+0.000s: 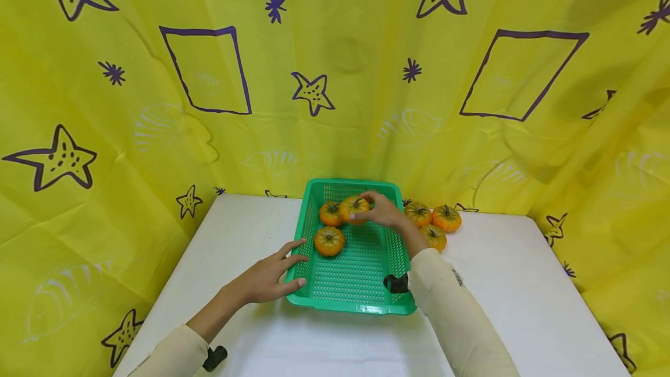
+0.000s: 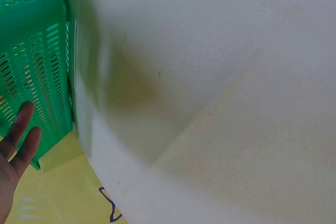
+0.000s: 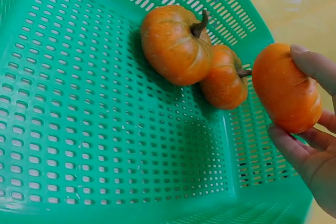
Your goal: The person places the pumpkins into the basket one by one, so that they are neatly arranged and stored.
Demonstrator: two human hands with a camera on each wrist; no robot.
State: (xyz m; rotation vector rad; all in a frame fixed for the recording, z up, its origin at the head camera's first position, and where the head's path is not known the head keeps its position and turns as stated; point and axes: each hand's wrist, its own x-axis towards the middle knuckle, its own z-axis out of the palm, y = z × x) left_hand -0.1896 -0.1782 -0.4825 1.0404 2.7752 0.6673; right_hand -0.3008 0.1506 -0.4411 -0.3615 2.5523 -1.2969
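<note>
A green plastic basket [image 1: 345, 284] with slotted walls stands on the white table. My right hand [image 1: 383, 211] grips a small orange pumpkin [image 3: 286, 87] over the basket's far part, thumb on one side and fingers on the other. Two more pumpkins sit inside: one pumpkin [image 1: 329, 241] toward the left wall and another pumpkin [image 3: 224, 77] farther back, beside the held one in the head view. My left hand [image 1: 267, 277] is at the basket's left rim with fingers spread and holding nothing. In the left wrist view its fingers [image 2: 20, 124] overlap the slotted side wall.
Right of the basket, three pumpkins [image 1: 446, 218] lie grouped on the table [image 1: 513, 284], partly behind my right forearm. A yellow curtain [image 1: 345, 144] with starfish drawings hangs behind and along both sides. Dark wrist-camera mounts [image 1: 396, 284] stick out by my sleeves.
</note>
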